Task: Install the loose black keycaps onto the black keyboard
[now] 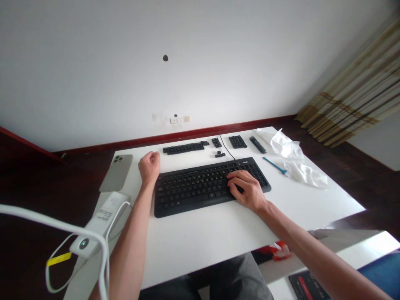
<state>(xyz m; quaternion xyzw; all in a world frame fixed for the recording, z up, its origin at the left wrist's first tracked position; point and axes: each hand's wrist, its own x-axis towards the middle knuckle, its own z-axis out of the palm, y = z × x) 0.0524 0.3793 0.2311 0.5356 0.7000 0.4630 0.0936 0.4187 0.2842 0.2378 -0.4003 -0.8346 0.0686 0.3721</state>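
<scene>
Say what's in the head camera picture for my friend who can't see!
A person's bare right hand is over a black rectangular keyboard on a white table, while the left hand is curled beside the keyboard's left end. Loose black keycaps lie in groups behind the keyboard; a grey phone lies at the left and crumpled translucent plastic at the right.

left hand [149, 167] is fisted, right hand [248, 191] arched palm-down.

I can read nothing for certain: the pale corner lettering [245, 162] and key legends [187, 186] on the black rectangular plastic keyboard [200, 186] are too small, and the dark printed lines [104, 214] and lit display [83, 243] on the white oblong plastic device [95, 225] are blurred.
</scene>
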